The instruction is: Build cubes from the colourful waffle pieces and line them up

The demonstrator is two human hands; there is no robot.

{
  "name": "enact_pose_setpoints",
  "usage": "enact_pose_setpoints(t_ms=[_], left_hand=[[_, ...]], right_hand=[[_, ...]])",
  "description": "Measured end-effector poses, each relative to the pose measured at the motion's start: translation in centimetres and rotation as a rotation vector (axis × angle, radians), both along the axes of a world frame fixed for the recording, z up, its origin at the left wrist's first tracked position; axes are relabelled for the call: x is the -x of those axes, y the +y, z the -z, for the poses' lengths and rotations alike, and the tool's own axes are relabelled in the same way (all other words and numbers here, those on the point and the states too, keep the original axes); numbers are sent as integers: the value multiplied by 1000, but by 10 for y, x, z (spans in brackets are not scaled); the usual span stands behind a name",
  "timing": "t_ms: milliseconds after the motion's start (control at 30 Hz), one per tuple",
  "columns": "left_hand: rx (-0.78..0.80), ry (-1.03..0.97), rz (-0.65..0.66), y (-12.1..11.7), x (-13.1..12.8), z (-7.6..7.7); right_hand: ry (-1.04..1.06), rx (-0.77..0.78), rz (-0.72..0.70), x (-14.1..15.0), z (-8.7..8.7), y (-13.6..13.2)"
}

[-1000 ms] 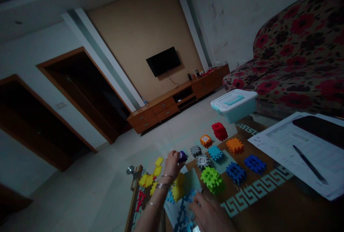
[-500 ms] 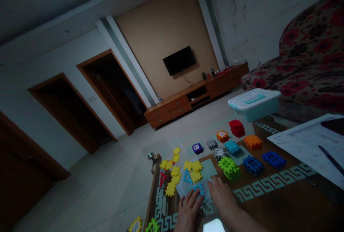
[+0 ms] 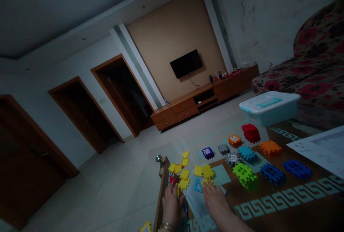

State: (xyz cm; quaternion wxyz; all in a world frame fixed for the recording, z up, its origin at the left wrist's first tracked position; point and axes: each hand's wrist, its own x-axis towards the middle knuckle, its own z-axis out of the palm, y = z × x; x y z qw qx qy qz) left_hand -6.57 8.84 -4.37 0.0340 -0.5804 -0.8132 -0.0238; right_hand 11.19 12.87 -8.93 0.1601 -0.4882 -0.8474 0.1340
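My left hand (image 3: pixel 171 203) is at the table's left edge, thumb apart from its outstretched fingers. Its fingertips are beside a red gear-edged plastic piece (image 3: pixel 172 179) and yellow interlocking pieces (image 3: pixel 184 183). A blue piece (image 3: pixel 184 210) shows partly beneath this hand; I cannot tell whether they touch. My right hand (image 3: pixel 215 198) lies with fingers stretched over the near edge of a yellow cluster (image 3: pixel 207 171). A light-blue open-framed piece (image 3: pixel 198 185) adjoins that cluster. Under them lies a pale sheet (image 3: pixel 197 201), partly covered by my right hand.
Stacks of green (image 3: pixel 245 176), dark-blue (image 3: pixel 272 174), orange (image 3: pixel 270 147) and red (image 3: pixel 251 133) pieces stand to the right. A lidded plastic box (image 3: pixel 270 108) is behind them. Printed paper (image 3: pixel 319 147) lies at far right. Another yellow piece (image 3: pixel 146 226) is at the bottom edge.
My left hand has moved left from the light-blue piece on the sheet to the table edge. That piece no longer shows there. My right hand has moved forward onto the yellow cluster.
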Motion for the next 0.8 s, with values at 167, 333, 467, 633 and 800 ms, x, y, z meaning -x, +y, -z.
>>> enact_pose_setpoints(t_ms=[167, 333, 467, 633, 800], left_hand=[[28, -4, -39, 35, -13, 5], [53, 47, 41, 41, -18, -10], [58, 6, 96, 25, -32, -22], [189, -6, 136, -8, -55, -11], [364, -12, 62, -31, -63, 4]], right_hand=[[-13, -105, -44, -11, 19, -29], [85, -80, -83, -39, -2, -24], [158, -23, 29, -44, -28, 11], [154, 37, -3, -36, -20, 48], [119, 31, -28, -40, -9, 56]])
